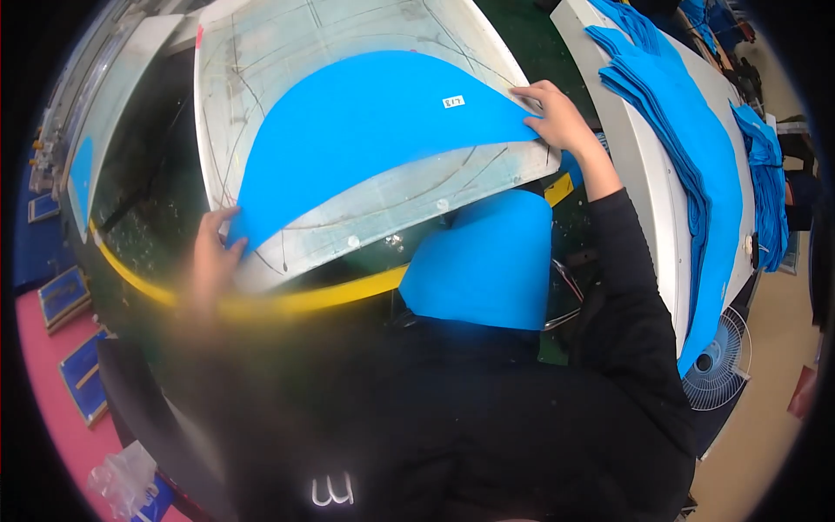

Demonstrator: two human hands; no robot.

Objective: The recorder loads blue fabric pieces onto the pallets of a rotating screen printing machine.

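Note:
A curved blue sheet (365, 113) with a small white label lies on a pale translucent board (261, 39) marked with thin dark lines. My left hand (216, 252) grips the sheet's pointed left end, fingertips at its edge; the lower part of this hand is blurred. My right hand (561, 122) grips the narrow right end near the board's edge, thumb at the blue material. Below the board, another blue piece (478, 261) hangs in a curve just in front of my dark-clothed body.
On the right, a white table (644, 217) bears layered blue pieces (713, 200), with a fan (713, 365) beside it. A yellow strip (330, 296) crosses below the board. Blue frames (83, 374) lie on pink flooring at left, near a plastic bag (122, 478).

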